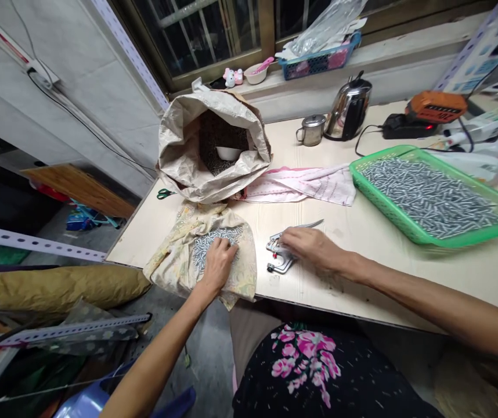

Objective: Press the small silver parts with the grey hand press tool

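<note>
My left hand [220,262] has its fingers curled down into a pile of small silvery metal pins [201,247]. What its fingertips hold is hidden. The pile lies on a crumpled yellowish patterned cloth [170,249] at the table's front edge. To the right, my right hand [307,247], slightly blurred, closes over a small metal lever tool [281,266] with a C-shaped frame and a red part. The tool's long lever points away to the right, behind my fingers. A green plastic basket [410,232] full of similar pins stands at the right.
Behind the cloth, an open sack [174,139] holds dark small pieces and a white scoop [228,153]. A pinkish towel [318,186], metal cup [312,130], kettle [349,107] and orange battery on a charger [436,107] sit farther back. Green-handled scissors [164,193] lie left.
</note>
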`<state>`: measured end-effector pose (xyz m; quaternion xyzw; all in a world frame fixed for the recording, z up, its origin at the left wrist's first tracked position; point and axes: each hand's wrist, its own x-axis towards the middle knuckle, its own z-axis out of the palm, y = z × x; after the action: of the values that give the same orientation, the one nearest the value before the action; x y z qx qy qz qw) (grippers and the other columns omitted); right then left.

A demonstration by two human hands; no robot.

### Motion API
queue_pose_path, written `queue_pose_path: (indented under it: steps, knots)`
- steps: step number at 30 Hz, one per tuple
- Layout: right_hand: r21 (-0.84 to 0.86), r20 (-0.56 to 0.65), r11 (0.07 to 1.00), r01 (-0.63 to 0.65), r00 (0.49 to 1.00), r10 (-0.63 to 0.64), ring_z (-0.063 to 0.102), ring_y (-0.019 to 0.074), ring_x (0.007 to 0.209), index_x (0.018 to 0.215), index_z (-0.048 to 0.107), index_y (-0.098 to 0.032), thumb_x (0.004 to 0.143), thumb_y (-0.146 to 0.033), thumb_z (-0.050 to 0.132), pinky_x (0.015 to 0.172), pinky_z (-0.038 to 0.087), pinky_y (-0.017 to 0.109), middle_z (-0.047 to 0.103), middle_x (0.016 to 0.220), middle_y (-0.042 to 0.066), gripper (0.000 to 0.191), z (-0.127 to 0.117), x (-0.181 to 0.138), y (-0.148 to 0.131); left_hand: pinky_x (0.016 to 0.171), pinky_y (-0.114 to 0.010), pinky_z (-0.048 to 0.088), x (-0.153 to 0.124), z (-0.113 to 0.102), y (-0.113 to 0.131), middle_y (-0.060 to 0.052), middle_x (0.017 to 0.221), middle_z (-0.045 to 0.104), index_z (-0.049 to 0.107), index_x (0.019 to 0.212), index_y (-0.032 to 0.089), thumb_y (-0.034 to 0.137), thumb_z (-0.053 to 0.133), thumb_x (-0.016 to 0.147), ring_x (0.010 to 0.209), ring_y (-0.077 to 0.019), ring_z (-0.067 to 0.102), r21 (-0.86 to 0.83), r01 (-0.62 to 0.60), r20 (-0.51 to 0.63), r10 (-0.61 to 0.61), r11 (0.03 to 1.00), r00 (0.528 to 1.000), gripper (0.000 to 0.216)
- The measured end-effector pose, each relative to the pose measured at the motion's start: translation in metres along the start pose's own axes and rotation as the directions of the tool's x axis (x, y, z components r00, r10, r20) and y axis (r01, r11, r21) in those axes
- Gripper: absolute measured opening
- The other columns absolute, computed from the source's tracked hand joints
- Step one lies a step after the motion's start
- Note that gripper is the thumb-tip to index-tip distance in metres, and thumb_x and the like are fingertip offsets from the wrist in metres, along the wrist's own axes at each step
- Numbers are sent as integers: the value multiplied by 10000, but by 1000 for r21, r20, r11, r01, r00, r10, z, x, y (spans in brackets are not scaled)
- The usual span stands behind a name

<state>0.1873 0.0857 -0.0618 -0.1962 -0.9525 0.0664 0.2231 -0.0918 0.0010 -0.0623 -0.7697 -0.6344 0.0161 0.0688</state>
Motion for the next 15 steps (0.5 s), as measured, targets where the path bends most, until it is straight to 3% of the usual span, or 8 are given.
queue_pose_path:
  steps: [2,4,7,9,11,13,15]
  knots:
    - [-52,-122,984,-168,979,160,569,169,812,960,601,-171,1006,-198,363,708,406,285,635,908,73,244,-31,-11,10,789,-367,436,9,-5,-1,-106,965,620,691,1008,192,147,492,937,937,-264,496,42,-75,78,72,996,994,216]
    - [-193,-220,917,-349,926,306,579,196,851,975,618,-175,996,-203,373,738,404,314,647,931,88,248,-66,-24,21,781,-367,421,16,-10,-2,-113,951,621,689,938,174,128,491,925,929,-271,504,67,-151,140,141,986,980,203]
    - [-439,-373,634,-636,772,515,566,249,862,1033,639,-160,970,-164,384,748,371,371,640,937,124,263,-112,-40,30,783,-368,409,26,-14,-5,-114,940,635,680,875,160,91,470,908,926,-274,524,99,-259,189,237,961,953,223]
    - [-486,-433,487,-725,684,587,561,276,899,1186,605,-142,957,-140,402,759,367,397,634,1000,152,306,-124,-45,26,785,-376,408,32,-13,-8,-111,942,650,675,849,165,65,448,894,930,-280,536,109,-291,171,271,950,947,252]
    - [-472,-343,525,-708,696,631,561,276,921,1294,545,-147,953,-126,421,757,380,398,630,1051,153,364,-117,-48,16,787,-384,411,37,-9,-11,-108,927,658,667,814,169,54,433,880,927,-284,546,100,-316,162,298,944,941,269]
    - [-383,-95,676,-630,755,649,567,243,887,1244,568,-176,961,-138,441,726,393,365,635,1032,116,312,-95,-49,0,772,-390,414,41,-5,-16,-111,895,658,654,774,170,77,418,884,890,-287,550,90,-319,153,304,943,941,277]
    - [-230,150,779,-584,769,621,566,204,831,1106,605,-181,978,-205,476,697,399,330,625,1006,85,184,-66,-52,-17,760,-394,419,44,-2,-20,-113,843,646,635,742,174,131,402,906,844,-285,548,74,-307,124,297,949,947,288]
